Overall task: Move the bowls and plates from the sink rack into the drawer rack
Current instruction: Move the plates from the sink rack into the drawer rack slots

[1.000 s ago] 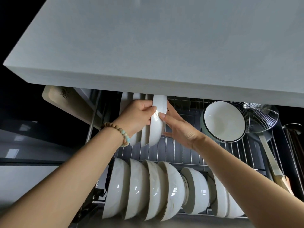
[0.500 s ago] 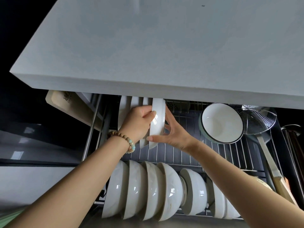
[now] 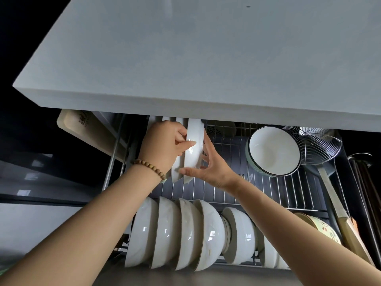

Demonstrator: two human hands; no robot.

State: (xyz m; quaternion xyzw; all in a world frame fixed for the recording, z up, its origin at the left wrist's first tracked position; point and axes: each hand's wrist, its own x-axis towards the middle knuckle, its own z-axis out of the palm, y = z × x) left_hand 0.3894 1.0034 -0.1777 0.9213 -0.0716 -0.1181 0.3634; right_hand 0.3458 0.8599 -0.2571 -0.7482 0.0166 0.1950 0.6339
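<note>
A grey table overhangs the open drawer and covers the back of the drawer rack. Along the rack's front edge a row of white bowls stands on edge. At the rack's back right leans a dark-rimmed bowl. At its back left a white plate stands on edge beside other upright plates. The left hand pinches the plate's left rim with curled fingers. The right hand clasps it, thumb under the lower edge and fingers spread behind.
</note>
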